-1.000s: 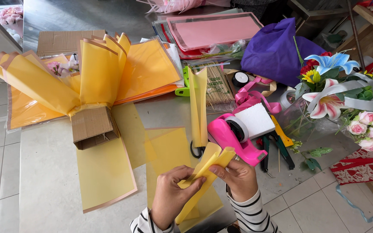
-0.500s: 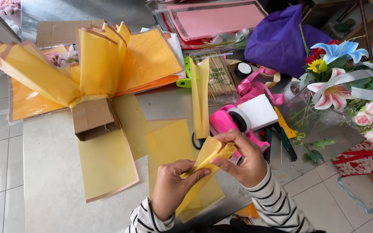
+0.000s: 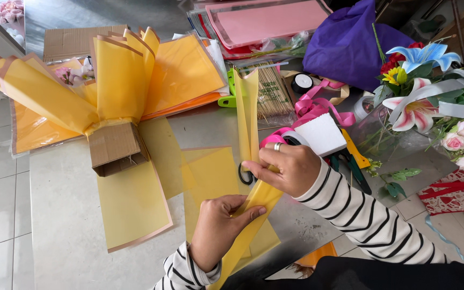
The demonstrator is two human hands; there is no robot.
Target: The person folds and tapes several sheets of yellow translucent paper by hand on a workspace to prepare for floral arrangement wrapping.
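Observation:
My left hand (image 3: 218, 225) and my right hand (image 3: 285, 166) both grip one folded yellow wrapping sheet (image 3: 251, 223), which runs as a long strip from lower left up toward the right hand. The left hand pinches its lower middle; the right hand presses the upper end. Under them lie flat yellow sheets (image 3: 135, 204) on the grey table (image 3: 60, 215). An upright folded yellow sheet (image 3: 246, 115) stands just beyond my right hand, with black scissors (image 3: 245, 174) at its foot. A cardboard box (image 3: 115, 147) with fanned yellow sheets (image 3: 81, 86) sits at the left.
A pink tape dispenser (image 3: 296, 137) with a white block lies behind my right hand. Pink ribbon (image 3: 318, 107), a purple bag (image 3: 350, 45), artificial flowers (image 3: 430, 107), a pink tray (image 3: 267, 21) and a bundle of wooden sticks (image 3: 272, 94) crowd the back right. Tiled floor lies left.
The folded yellow sheet has been drawn out longer between my hands. My right hand moved up and away from the left, and the right sleeve now reaches further into view.

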